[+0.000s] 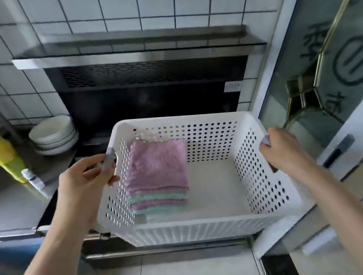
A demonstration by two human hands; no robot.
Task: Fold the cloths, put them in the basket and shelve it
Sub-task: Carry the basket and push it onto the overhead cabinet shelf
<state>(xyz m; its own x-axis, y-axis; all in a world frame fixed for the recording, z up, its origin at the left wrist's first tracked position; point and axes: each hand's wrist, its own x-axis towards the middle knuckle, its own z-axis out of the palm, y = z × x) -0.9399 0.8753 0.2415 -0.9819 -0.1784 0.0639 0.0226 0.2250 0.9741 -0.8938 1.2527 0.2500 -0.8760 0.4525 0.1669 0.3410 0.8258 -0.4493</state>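
Note:
A white perforated plastic basket (198, 228) hangs in the air in front of me, held level at both sides. My left hand (85, 180) grips its left grey handle. My right hand (286, 149) grips the right handle. Inside, against the left wall, lies a neat stack of folded cloths (157, 175), pink on top with teal and pink layers below. The right half of the basket floor is bare.
Behind the basket is a dark stove recess under a steel range hood (141, 54). On the steel counter at left stand stacked white bowls (54, 136), a yellow-green bottle (4, 154) and a small white bottle (32, 178). A glass door (324, 68) stands at right.

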